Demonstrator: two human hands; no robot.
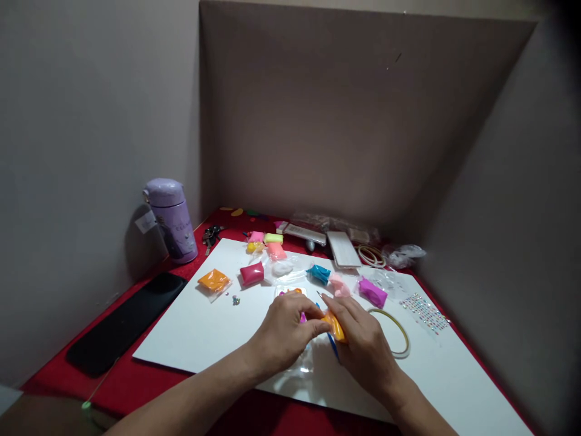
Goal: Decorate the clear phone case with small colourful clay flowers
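White board point(195, 330) on red cloth point(152, 383), grey walls point(318, 121) around. Orange packet point(336, 329) between hands above board: left hand point(285, 330) pinches one end, right hand point(365, 336) closed on the other. Blue strip point(334, 347) partly hidden; can't tell if held.

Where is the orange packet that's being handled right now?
In the head view, the orange packet is below and right of centre, between the left hand and the right hand, over the white board and left of the gold-edged ring.
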